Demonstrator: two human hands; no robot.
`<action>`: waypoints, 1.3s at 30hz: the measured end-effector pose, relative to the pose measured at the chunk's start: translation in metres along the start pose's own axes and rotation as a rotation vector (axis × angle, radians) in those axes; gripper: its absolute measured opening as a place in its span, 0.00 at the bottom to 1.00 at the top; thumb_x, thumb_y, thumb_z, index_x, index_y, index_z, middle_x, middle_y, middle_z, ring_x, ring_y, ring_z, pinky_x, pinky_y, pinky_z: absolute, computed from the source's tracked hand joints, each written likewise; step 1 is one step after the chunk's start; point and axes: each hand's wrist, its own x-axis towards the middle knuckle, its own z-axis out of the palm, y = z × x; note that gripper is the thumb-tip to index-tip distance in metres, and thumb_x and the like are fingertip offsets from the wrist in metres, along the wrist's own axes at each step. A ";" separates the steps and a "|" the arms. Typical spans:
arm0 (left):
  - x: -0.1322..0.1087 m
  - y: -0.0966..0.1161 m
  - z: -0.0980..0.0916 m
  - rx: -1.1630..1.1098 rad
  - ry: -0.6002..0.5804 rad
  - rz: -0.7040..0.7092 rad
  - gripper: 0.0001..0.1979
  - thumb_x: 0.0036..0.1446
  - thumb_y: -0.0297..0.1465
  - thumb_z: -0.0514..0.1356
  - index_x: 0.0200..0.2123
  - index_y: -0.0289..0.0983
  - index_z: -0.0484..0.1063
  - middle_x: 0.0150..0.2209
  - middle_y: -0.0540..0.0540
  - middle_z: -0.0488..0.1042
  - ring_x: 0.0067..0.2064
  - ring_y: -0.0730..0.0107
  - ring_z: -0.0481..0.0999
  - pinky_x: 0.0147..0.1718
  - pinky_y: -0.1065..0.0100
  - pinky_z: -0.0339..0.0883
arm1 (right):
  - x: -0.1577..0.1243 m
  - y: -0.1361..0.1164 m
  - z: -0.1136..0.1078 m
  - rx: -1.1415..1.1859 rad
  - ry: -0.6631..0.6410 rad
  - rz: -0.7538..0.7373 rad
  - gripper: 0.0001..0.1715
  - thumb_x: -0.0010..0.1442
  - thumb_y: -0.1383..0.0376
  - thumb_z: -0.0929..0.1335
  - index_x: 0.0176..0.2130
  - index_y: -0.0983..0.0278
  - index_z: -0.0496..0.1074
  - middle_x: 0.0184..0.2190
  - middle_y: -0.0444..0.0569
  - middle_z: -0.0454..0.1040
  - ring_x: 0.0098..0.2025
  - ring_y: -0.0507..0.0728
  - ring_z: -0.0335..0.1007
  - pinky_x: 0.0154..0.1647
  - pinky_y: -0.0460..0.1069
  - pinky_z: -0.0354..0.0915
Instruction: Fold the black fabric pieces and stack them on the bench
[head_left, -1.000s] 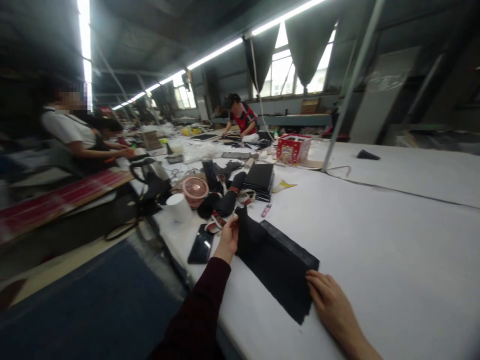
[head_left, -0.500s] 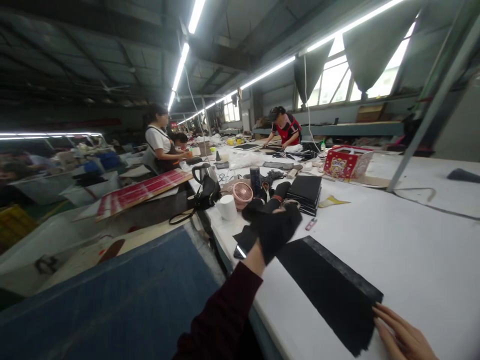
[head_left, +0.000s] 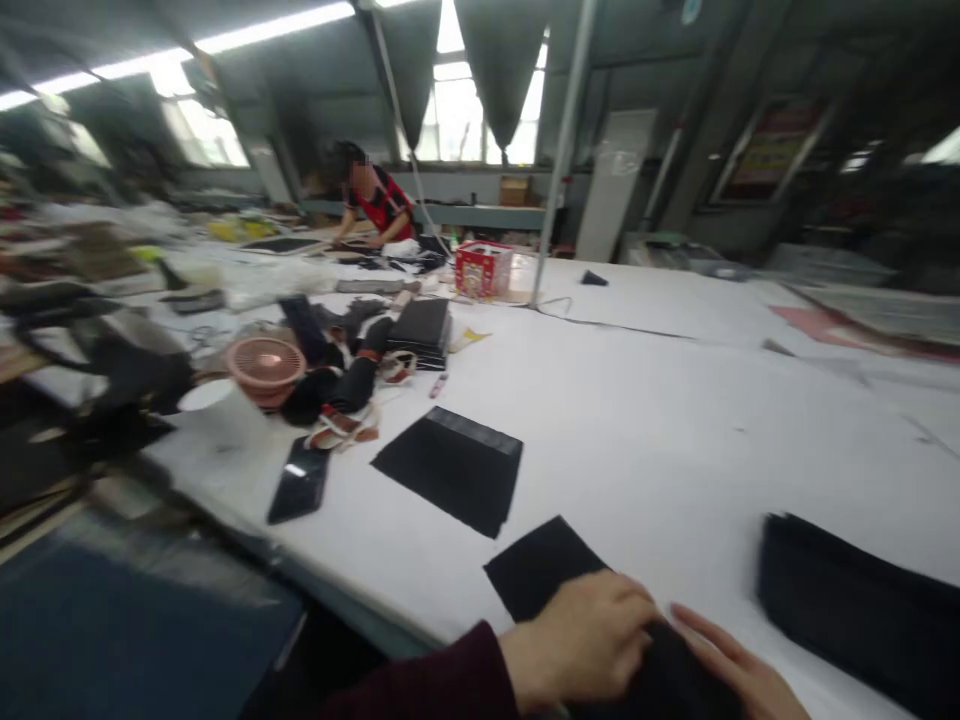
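My left hand (head_left: pixel 589 635) is closed, its curled fingers gripping a black fabric piece (head_left: pixel 536 565) at the near side of the white table. Beside it, my right hand (head_left: pixel 739 665) has its fingers stretched out along the same fabric's right edge; its thumb is hidden. Farther off lies another black fabric piece (head_left: pixel 457 470), flat, with a greyish strip along its far edge. To the right of my hands is a thick, dark fabric stack (head_left: pixel 855 610), blurred and cut off by the frame.
At left on the table are a phone (head_left: pixel 300 480), a white cup (head_left: pixel 221 415), a pink fan (head_left: pixel 266 368) and a black folded stack (head_left: pixel 421 333). Behind stand a red box (head_left: pixel 481 270) and a metal pole (head_left: pixel 562 150). A co-worker (head_left: pixel 379 205) leans over the far side.
My view has swung to the right. My left hand has come back from near the cup and fan, where it held black fabric, to beside my right hand. The phone is now uncovered.
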 end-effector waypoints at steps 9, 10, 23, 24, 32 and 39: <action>0.001 -0.040 0.006 0.090 -0.098 0.020 0.14 0.59 0.26 0.55 0.49 0.41 0.67 0.55 0.46 0.68 0.54 0.62 0.67 0.53 0.60 0.65 | -0.008 -0.016 -0.027 0.212 0.005 0.264 0.31 0.52 0.48 0.71 0.48 0.66 0.70 0.34 0.54 0.77 0.31 0.59 0.75 0.27 0.50 0.70; 0.003 -0.038 0.007 0.112 -0.087 0.029 0.14 0.60 0.25 0.55 0.49 0.41 0.67 0.56 0.46 0.67 0.55 0.62 0.67 0.53 0.60 0.64 | 0.000 -0.020 -0.024 0.109 0.010 0.184 0.29 0.54 0.49 0.69 0.48 0.66 0.71 0.33 0.53 0.77 0.30 0.59 0.74 0.26 0.50 0.69; 0.027 -0.045 0.013 0.302 0.002 -0.086 0.06 0.61 0.29 0.55 0.42 0.38 0.68 0.45 0.44 0.70 0.47 0.59 0.68 0.45 0.57 0.65 | 0.065 -0.061 0.052 -0.883 0.287 -0.323 0.05 0.60 0.65 0.69 0.37 0.61 0.68 0.36 0.51 0.71 0.42 0.63 0.66 0.38 0.54 0.60; 0.027 -0.048 0.010 0.311 -0.027 -0.077 0.06 0.61 0.29 0.54 0.42 0.38 0.68 0.44 0.45 0.70 0.46 0.59 0.69 0.44 0.58 0.66 | 0.065 -0.062 0.057 -0.887 0.305 -0.329 0.07 0.59 0.65 0.70 0.36 0.61 0.67 0.36 0.50 0.70 0.42 0.63 0.66 0.38 0.54 0.59; 0.040 -0.065 -0.001 0.379 -0.128 -0.020 0.07 0.63 0.26 0.50 0.36 0.38 0.68 0.40 0.46 0.71 0.42 0.61 0.70 0.41 0.59 0.67 | 0.065 -0.060 0.075 -0.721 0.358 -0.323 0.11 0.57 0.72 0.68 0.38 0.60 0.64 0.34 0.48 0.70 0.39 0.62 0.65 0.38 0.54 0.56; 0.035 -0.070 0.004 0.375 -0.092 0.008 0.09 0.65 0.26 0.48 0.40 0.38 0.68 0.40 0.45 0.70 0.42 0.62 0.68 0.42 0.61 0.67 | 0.066 -0.043 0.080 -0.566 0.349 -0.469 0.10 0.64 0.72 0.63 0.43 0.60 0.69 0.35 0.49 0.69 0.40 0.61 0.64 0.40 0.55 0.58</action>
